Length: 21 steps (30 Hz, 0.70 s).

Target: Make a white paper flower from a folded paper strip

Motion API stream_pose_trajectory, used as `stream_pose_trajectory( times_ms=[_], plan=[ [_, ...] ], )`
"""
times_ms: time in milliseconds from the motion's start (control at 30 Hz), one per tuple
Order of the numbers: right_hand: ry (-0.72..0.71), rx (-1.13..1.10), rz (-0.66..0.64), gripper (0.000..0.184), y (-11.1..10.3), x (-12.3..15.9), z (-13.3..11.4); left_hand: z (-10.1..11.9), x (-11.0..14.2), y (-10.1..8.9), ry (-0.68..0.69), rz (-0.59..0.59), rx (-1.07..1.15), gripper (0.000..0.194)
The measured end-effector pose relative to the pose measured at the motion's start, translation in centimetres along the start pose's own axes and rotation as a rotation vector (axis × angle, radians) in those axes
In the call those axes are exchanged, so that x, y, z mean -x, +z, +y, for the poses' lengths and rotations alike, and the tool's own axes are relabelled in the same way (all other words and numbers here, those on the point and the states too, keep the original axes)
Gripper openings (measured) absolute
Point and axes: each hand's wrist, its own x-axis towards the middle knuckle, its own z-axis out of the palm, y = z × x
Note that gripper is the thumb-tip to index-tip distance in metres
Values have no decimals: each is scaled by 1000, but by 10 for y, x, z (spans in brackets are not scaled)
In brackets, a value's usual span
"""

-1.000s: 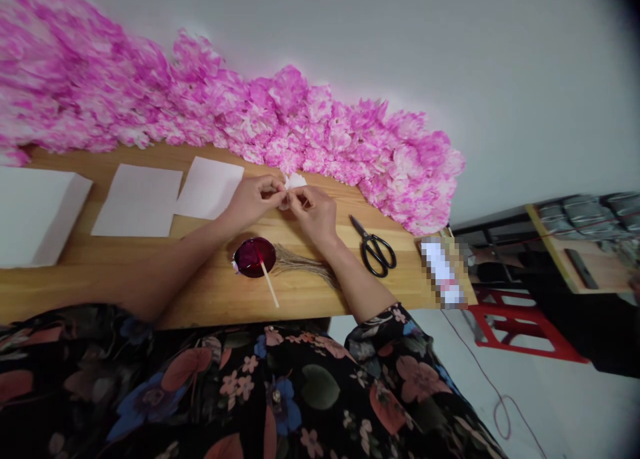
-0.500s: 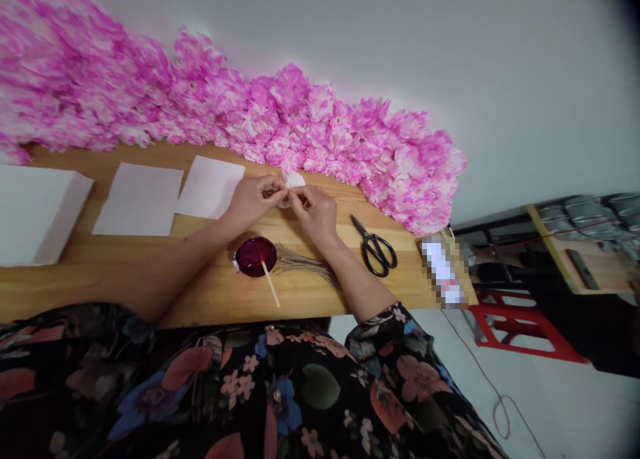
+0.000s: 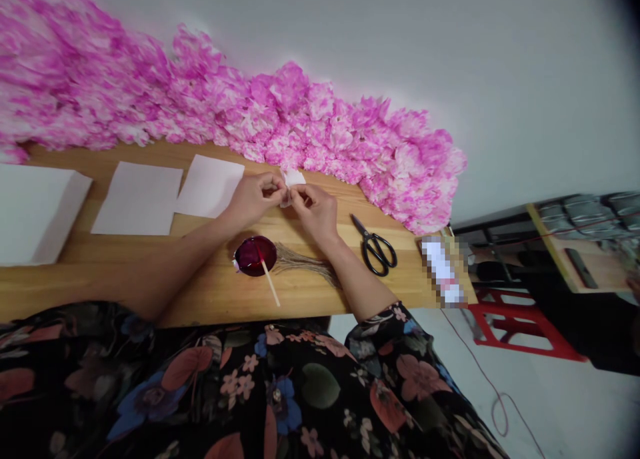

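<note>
My left hand (image 3: 253,197) and my right hand (image 3: 316,210) meet over the wooden table (image 3: 210,292), both pinched on a small folded piece of white paper (image 3: 293,177) held between their fingertips. Just in front of my hands stands a small dish of dark red dye (image 3: 255,255) with a thin stick (image 3: 269,283) resting in it. A bundle of thin wires (image 3: 305,264) lies beside the dish, under my right wrist.
A long heap of pink paper flowers (image 3: 280,122) runs along the table's far edge. White paper sheets (image 3: 137,199) lie at the left. Black scissors (image 3: 376,248) lie right of my right hand. A red stool (image 3: 520,326) stands on the floor beyond the table's end.
My hands have stayed together on the white paper, with only small finger movements. Nothing else has moved.
</note>
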Motion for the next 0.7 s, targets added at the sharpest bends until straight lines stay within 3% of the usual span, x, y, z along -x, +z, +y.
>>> stream_pose_trajectory(
  times_ms=[200,467,700],
  plan=[
    [12,-15,15,22,0,0,1,-2,0,0,3,17,40,17],
    [-75,150,14,20,1,0,2,0,-1,1,-2,32,-78,8],
    [24,-2,7,22,0,1,-3,0,-1,0,12,9,-22,12]
  ],
)
